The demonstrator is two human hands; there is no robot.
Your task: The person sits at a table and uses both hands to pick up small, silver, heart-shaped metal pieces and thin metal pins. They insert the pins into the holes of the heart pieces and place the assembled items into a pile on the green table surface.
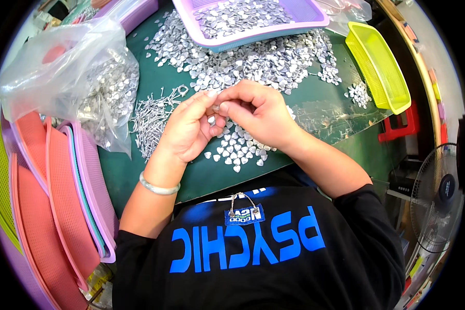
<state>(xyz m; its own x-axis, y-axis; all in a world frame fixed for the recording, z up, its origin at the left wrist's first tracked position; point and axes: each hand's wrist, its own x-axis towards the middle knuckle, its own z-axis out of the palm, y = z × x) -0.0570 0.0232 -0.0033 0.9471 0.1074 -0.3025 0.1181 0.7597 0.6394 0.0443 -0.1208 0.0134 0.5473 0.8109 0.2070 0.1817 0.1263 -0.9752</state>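
My left hand (191, 126), with a pale bangle (159, 187) on its wrist, is closed with its fingers curled. A small silver heart-shaped piece (212, 120) shows at its fingers. My right hand (263, 113) meets it, thumb and forefinger pinched together; what they grip is too small and covered to make out. Loose heart pieces (237, 150) lie on the green tabletop (191, 178) below my hands. To the left is a heap of thin metal pins (151, 124) with heads. Beyond my hands spreads a large pile of silver hearts (253, 64).
A purple-rimmed basket (253, 39) of hearts rests on the far pile. At left sits a clear plastic bag (98, 93) of hearts above stacked pink and purple baskets (62, 191). A yellow-green basket (380, 70) stands right, beside a small heart cluster (358, 95); a fan (439, 194) is farther right.
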